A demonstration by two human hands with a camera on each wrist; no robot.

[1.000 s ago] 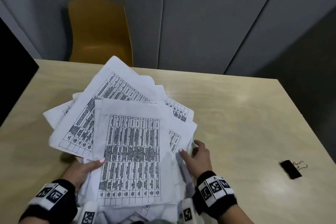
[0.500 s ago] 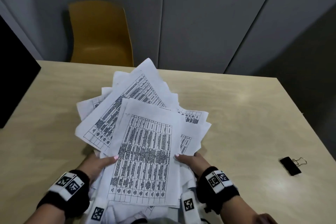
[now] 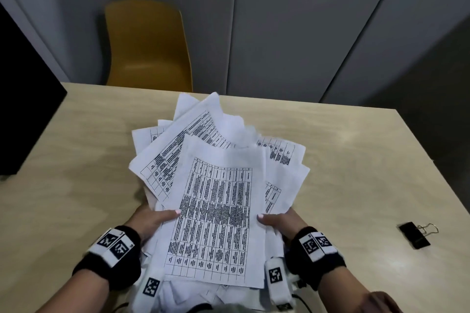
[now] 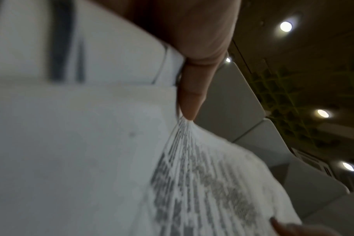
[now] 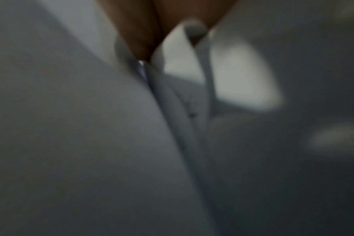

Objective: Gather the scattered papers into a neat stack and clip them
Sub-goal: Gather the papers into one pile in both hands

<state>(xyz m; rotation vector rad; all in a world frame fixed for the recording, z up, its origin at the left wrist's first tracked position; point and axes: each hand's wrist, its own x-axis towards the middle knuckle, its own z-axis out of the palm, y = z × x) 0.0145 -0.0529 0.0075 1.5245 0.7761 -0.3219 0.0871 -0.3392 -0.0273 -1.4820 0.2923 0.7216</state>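
Observation:
A fanned bundle of white printed papers is held up above the wooden table, its sheets skewed at different angles. My left hand grips the bundle's left edge, thumb on top. My right hand grips the right edge the same way. In the left wrist view a thumb presses onto the blurred papers. The right wrist view is blurred, showing fingers among paper edges. A black binder clip lies on the table to the right of my hands.
A yellow chair stands behind the table's far edge. A dark panel rises at the left side. Grey wall panels close off the back.
Both hands have drawn closer together and lifted the papers, and the fanned sheets have swung from pointing left toward upright and narrower.

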